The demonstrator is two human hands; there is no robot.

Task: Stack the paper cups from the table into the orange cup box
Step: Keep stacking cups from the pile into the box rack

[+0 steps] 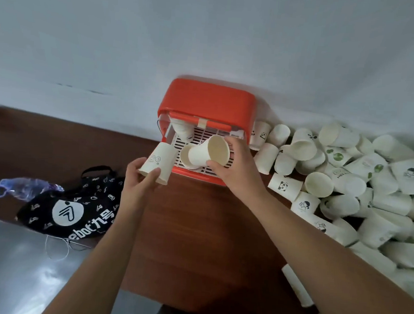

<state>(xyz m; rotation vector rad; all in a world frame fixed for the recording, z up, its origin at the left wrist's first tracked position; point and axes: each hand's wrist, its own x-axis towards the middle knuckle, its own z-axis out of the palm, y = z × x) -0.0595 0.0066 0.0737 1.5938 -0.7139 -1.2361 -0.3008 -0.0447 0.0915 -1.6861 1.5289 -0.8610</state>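
We start with the plain cup [208, 152] in the right hand [237, 164]: thumb and fingers curl round its rim and pinch it. It is tipped on its side with the mouth towards us and the base aimed into the orange box [206, 100]. That tilt looks chosen so the base can slide into the mouth of the cup lying on the white slatted tray [227, 162]; the two seem to be touching or already partly nested, though we cannot tell how deep.

The left hand [138, 176] grips a printed cup [158, 162] near its wide end. It waits just beside the box's front left corner, apart from the other hand, and we judge it is ready to go in next.

Farther back on the left of the tray, a nested stack [183, 130] leans under the lid. The box opens towards us and its back is against the wall [209, 34], so loading is from the front.

The loose cups [346, 179] are heaped on the brown table [196, 229] to the right of the box, within the right hand's reach. Most of the job is ahead of us.

To the left lie a black bag [75, 209] and a crumpled plastic bag [22, 188], well away from the work.
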